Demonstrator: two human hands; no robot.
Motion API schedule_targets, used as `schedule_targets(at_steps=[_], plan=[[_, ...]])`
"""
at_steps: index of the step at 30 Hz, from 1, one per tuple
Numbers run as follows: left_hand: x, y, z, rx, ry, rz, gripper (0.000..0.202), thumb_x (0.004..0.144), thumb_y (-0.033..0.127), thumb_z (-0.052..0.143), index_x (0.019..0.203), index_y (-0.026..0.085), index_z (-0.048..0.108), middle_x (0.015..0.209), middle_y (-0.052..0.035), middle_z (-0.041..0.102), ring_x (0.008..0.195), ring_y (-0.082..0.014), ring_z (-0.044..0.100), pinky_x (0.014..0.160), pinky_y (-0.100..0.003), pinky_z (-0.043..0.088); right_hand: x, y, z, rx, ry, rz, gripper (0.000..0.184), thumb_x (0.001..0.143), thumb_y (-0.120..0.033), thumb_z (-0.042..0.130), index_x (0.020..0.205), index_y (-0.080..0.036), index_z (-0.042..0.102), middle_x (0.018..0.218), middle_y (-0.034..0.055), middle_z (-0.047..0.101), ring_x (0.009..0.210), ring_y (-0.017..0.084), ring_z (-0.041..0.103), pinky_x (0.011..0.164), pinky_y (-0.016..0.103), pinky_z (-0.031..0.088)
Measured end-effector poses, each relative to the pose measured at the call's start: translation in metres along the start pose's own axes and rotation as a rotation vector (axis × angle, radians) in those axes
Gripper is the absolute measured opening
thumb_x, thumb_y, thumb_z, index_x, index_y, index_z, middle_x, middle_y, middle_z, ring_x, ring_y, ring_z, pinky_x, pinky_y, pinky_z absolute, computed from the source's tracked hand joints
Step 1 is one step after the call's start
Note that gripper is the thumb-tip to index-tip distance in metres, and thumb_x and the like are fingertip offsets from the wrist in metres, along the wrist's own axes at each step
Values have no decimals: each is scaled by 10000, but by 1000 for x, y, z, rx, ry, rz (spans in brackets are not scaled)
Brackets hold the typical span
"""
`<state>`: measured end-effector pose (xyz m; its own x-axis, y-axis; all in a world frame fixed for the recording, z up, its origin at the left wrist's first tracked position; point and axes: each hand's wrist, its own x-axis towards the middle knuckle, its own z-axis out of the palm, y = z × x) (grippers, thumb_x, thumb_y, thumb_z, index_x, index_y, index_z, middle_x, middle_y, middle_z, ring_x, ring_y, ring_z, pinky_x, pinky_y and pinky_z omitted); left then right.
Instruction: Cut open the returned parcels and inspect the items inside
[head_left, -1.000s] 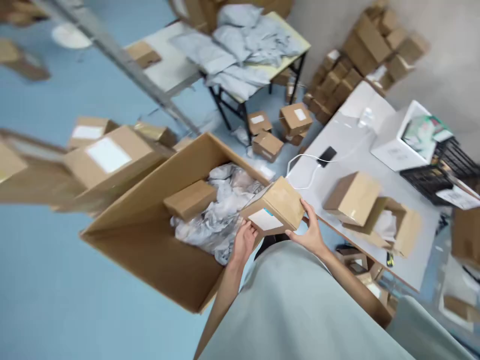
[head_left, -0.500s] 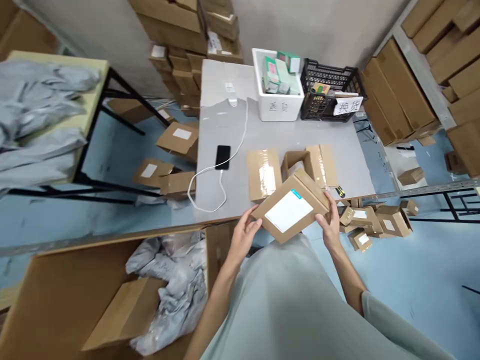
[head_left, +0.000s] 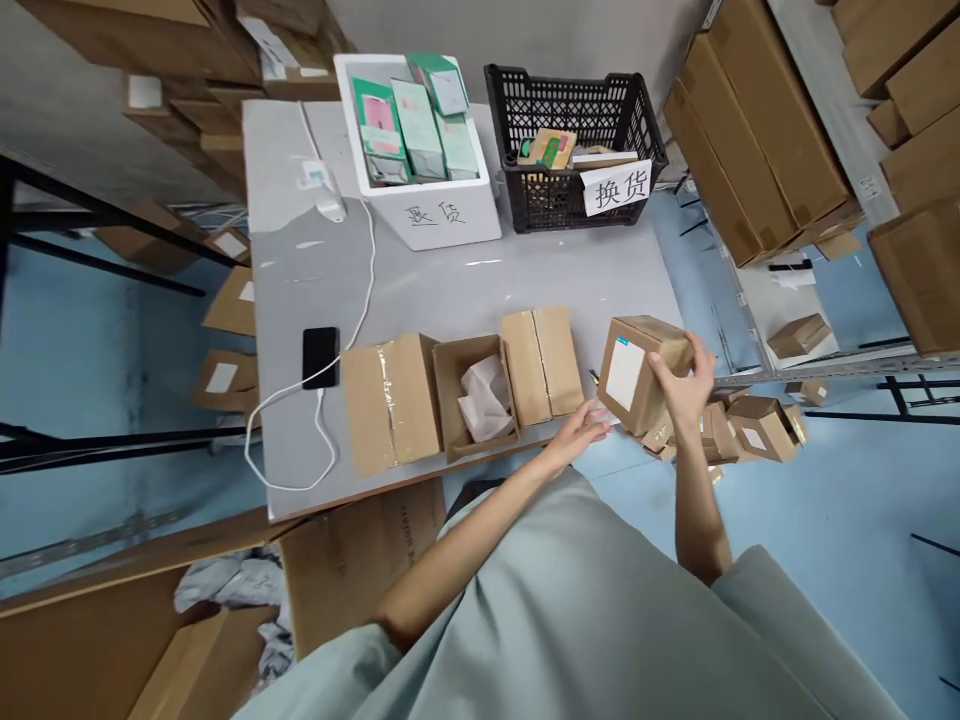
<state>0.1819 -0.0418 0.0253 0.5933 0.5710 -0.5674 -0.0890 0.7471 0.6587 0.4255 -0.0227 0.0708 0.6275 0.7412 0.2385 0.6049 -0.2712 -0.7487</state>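
Right, I've got the labelled carton (head_left: 639,372) up in my right hand (head_left: 685,384), fingers (head_left: 703,355) grasping its right side, at the tabletop's (head_left: 442,288) right front corner. My left hand (head_left: 576,438) is just beside it, fingers stretched out and released. Along the front edge: 1 open box (head_left: 448,402) with crumpled packing (head_left: 486,400) inside, and a phone (head_left: 321,357) farther left.

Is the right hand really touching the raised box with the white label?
Touching: the head view shows the right hand gripping the labelled box, thumb against its side.
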Motion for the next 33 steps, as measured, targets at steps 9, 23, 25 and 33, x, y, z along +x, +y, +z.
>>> schedule_targets(at_steps=[9,23,25,33], plan=[[6,-6,-12,86,-29,70,659,897,540,968,1457,248,783,1545,-188,781,1376,-344,777,1231,-538,567,33,6,137,-280,-379,147,971,871,-542,879,1704,-115,619,1567,283,626,1530,418,546,1334,572,429],[-191,-32,-123,-429,808,389,586,913,637,919,1322,227,827,1483,-197,815,1325,-378,811,1209,-546,597,-29,-123,190,27,-568,-316,748,1029,-619,666,1612,-151,639,1712,287,550,1681,463,433,1397,738,307],[-224,-47,-144,-523,899,474,588,894,625,934,1307,222,826,1453,-197,828,1319,-380,810,1216,-549,585,-82,-169,194,170,-688,-471,683,1038,-642,685,1545,-185,704,1632,244,642,1608,432,536,1383,717,365],[-384,-137,-232,-800,1082,712,596,885,601,941,1320,215,812,1442,-183,832,1293,-352,812,1199,-516,568,-349,-286,232,303,-1304,-693,519,1043,-633,719,1345,-224,823,1413,184,814,1378,365,741,1277,629,541]])
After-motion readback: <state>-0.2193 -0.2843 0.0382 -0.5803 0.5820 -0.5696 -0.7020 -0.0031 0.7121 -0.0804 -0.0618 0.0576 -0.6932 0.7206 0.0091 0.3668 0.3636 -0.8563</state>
